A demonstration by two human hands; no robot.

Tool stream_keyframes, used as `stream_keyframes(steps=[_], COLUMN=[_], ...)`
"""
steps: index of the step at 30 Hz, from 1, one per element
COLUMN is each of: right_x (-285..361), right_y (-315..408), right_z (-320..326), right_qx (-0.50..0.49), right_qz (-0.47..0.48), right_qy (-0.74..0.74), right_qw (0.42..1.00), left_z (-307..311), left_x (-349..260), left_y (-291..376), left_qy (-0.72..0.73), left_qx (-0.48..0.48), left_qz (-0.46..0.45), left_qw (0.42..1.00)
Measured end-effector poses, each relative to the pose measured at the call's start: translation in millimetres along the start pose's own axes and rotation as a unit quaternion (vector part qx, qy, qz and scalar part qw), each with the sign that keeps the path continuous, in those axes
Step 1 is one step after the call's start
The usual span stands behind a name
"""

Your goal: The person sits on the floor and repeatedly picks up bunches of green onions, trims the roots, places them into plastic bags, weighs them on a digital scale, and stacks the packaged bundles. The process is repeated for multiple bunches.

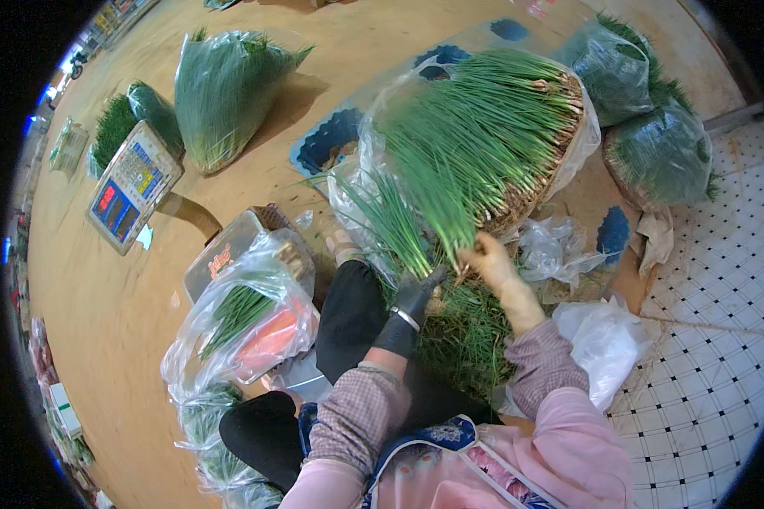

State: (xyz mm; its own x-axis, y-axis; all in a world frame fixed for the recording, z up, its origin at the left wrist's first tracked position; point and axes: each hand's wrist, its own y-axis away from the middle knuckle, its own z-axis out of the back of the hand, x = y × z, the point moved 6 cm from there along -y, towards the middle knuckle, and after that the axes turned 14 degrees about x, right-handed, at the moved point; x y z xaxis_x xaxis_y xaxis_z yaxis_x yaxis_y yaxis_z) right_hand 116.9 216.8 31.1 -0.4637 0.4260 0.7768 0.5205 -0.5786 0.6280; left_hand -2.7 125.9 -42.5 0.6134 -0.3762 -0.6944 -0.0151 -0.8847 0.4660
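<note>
My left hand (418,296), in a dark glove with a pale band at the wrist, grips the root end of a small bunch of scallions (391,232). Their green leaves point up and away from me. Just to the right, my right hand (491,262) has its fingers closed around the lower ends of a second bunch (449,223), slightly blurred. Beyond both hands a large heap of scallions (477,127) lies in an opened clear plastic bag (587,137), roots towards the right. Loose green trimmings (461,337) cover the ground between my legs.
On the left stands a scale display (134,188) on a post, beside a plastic-covered scale pan holding scallions (239,312). Filled bags (229,95) stand farther off, with others (662,149) at right. Crumpled plastic bags (601,343) lie near my right arm, beside white patterned flooring (713,356).
</note>
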Motion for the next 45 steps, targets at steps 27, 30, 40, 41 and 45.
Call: stream_keyframes(steps=[27,30,40,41,45], right_x=[7.2,-1.1,39.2,39.1,44.6], right_y=[65.5,69.9,71.4,64.3,79.2], right_z=[-73.5,-57.3,-52.8,-52.6,-17.3], right_qx=[-0.043,-0.101,-0.05,-0.025,-0.122], right_qz=[0.205,0.234,0.127,0.123,0.229], right_qy=[-0.131,-0.266,0.029,0.054,-0.057], right_qw=[0.969,0.93,0.99,0.991,0.964], left_z=[-26.0,-28.6,-24.6,-25.4,-24.5], left_x=[-27.1,-28.0,-15.5,-14.6,-21.3], left_y=[63.1,71.0,80.0,80.4,92.3], left_qy=[0.113,0.161,0.278,0.284,0.319], left_qx=[0.223,0.233,0.335,0.342,0.381], left_qz=[-0.096,-0.071,-0.004,0.003,-0.01], left_qw=[0.963,0.956,0.9,0.896,0.868])
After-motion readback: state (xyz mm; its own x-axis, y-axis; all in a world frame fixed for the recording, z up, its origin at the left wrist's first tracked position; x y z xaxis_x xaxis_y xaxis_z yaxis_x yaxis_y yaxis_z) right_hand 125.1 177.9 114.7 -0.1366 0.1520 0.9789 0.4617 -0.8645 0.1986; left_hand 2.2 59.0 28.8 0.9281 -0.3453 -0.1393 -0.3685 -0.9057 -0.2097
